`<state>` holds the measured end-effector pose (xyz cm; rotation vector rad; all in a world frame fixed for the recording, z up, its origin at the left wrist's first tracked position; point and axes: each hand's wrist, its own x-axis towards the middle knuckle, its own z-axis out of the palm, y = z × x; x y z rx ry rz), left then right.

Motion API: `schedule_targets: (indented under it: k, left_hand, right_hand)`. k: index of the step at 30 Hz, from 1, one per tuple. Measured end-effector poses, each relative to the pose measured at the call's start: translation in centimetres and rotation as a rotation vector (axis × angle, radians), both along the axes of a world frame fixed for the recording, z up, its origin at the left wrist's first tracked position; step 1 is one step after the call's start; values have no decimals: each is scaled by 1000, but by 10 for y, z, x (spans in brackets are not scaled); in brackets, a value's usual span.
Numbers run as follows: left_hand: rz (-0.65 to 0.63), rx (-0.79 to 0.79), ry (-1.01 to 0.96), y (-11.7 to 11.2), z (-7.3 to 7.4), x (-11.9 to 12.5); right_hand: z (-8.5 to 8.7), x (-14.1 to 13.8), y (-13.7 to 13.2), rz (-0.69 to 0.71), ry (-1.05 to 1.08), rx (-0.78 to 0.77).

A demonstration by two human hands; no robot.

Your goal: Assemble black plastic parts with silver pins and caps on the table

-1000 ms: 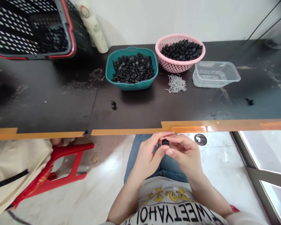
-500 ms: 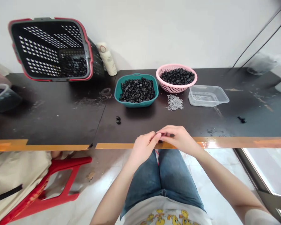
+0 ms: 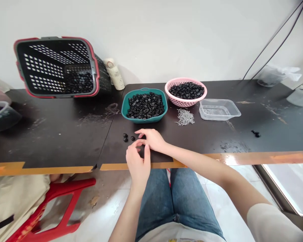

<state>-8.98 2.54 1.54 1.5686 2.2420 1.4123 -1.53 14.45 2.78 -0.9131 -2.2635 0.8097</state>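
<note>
My right hand [image 3: 153, 138] reaches across to the left over the dark table, its fingers stretched out and apart. Just beyond its fingertips lies a small round black piece [image 3: 132, 138], not visibly touched. Two similar black pieces [image 3: 125, 137] rest to the left of it. Closer to the table edge, my left hand [image 3: 138, 161] has its thumb spread from loosely bent fingers, and nothing shows between them. Its fingertips come close to my right hand. Behind both hands stands a teal basin [image 3: 125, 111] full of black discs with holes.
Right of the basin are a pink basket [image 3: 170, 95] of black pieces, a pile of small metal pins [image 3: 185, 117] and a clear plastic box [image 3: 219, 117]. A large tipped basket [image 3: 98, 74] and a white bottle [image 3: 115, 74] stand at the back left. A black scrap [image 3: 256, 133] lies right.
Both hands have moved left from the table edge and come apart from their pinch. A third black piece now lies beside the earlier two. The view has shifted slightly.
</note>
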Motion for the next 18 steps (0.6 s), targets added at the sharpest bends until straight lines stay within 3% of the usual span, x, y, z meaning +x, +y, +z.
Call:
schedule_targets:
  k: [4, 8, 10, 13, 15, 18]
  left_hand:
    - [-76, 77, 100, 17, 11, -11]
    - [-174, 167, 299, 75, 51, -23]
    - [-258, 48, 407, 114, 72, -26]
    - [-356, -372, 582, 168, 88, -24]
    - [-398, -496, 610, 194, 89, -21]
    - [-402, -548, 623, 214, 81, -17]
  right_hand:
    - [5, 50, 17, -131, -31, 7]
    - [8, 107, 55, -345, -157, 36]
    - [8, 124, 72, -394, -233, 45]
    - [5, 134, 87, -395, -315, 23]
    - [2, 134, 89, -388, -347, 0]
    - [-1, 132, 89, -395, -374, -24]
